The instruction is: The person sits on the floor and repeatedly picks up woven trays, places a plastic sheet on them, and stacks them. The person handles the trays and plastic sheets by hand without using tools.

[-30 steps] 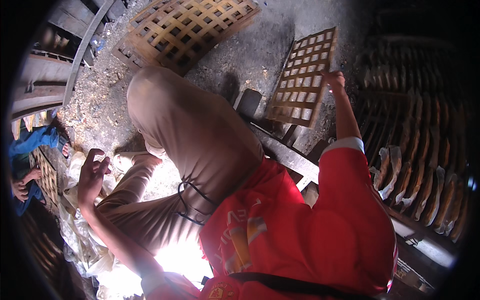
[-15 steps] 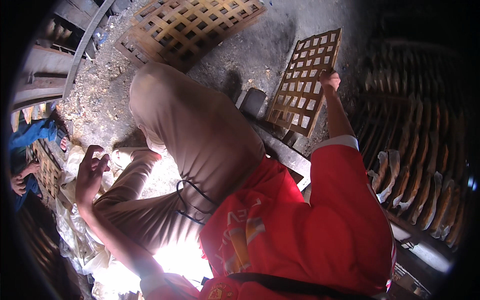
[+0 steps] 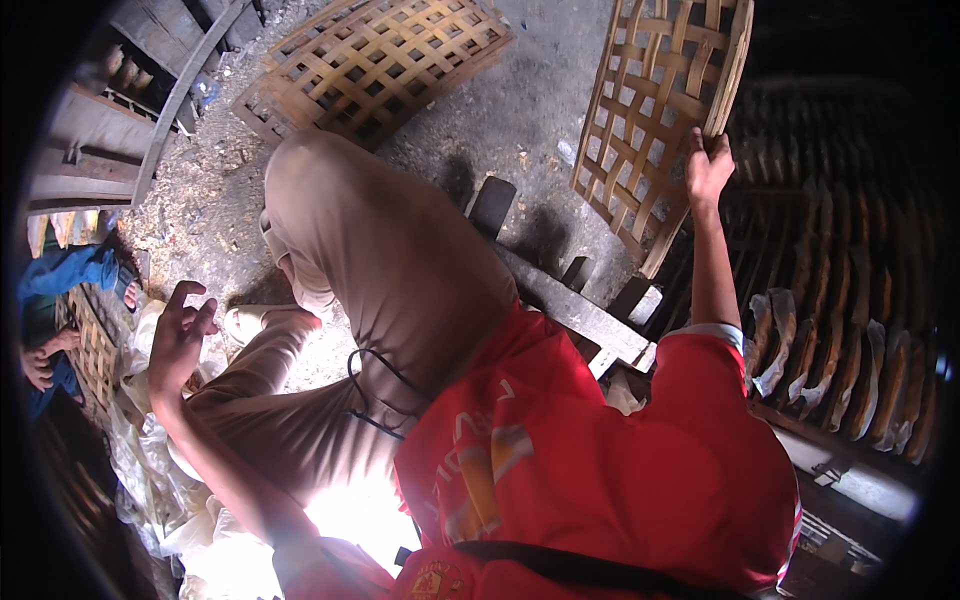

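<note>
My right hand grips the right-hand edge of a woven bamboo lattice panel, with the thumb against the rim. The panel is raised and tilted, and its upper end runs out of view. Over my lower leg, my left hand hovers with its fingers apart and curled, holding nothing. Beyond my knee, more woven bamboo panels lie stacked on the floor.
Wooden beams stand low beside my right thigh. At right is a rack with rows of brown, sheet-like strips. Crumpled clear plastic lies at lower left. Another person's hands are at a lattice panel. Debris covers the floor.
My right hand has moved right, bringing the bamboo panel up closer to me and off the low beams. My left hand has barely moved.
</note>
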`<state>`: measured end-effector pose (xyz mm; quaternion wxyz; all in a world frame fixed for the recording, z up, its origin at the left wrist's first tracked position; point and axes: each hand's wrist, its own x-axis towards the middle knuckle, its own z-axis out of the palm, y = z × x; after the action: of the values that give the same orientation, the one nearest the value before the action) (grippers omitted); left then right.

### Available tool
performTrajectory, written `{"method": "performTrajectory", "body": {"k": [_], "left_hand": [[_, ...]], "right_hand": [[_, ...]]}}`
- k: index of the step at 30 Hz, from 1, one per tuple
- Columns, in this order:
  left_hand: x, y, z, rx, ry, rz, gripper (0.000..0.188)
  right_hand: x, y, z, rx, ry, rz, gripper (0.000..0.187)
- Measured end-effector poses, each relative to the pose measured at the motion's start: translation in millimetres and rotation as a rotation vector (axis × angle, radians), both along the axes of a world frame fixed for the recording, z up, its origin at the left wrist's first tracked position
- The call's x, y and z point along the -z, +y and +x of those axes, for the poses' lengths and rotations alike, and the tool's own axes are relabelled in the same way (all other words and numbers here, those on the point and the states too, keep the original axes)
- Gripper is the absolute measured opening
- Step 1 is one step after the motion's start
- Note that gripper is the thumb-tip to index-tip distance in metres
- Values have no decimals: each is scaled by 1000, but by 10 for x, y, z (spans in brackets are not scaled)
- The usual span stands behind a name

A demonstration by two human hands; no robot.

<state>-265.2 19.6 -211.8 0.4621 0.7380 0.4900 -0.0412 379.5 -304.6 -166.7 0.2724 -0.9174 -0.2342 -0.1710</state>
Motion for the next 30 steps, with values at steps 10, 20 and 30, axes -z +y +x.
{"method": "performTrajectory", "body": {"k": [10, 20, 30], "left_hand": [[54, -4, -208, -53, -105, 38, 32], [153, 3, -450, -122, -165, 44, 32], [-191, 122, -514, -889, -564, 23, 89]], "right_hand": [[-579, 429, -735, -511, -202, -285, 33], [-765, 1468, -1384, -961, -227, -273, 23], [-501, 2743, -2452, -1495, -476, -30, 19]]}}
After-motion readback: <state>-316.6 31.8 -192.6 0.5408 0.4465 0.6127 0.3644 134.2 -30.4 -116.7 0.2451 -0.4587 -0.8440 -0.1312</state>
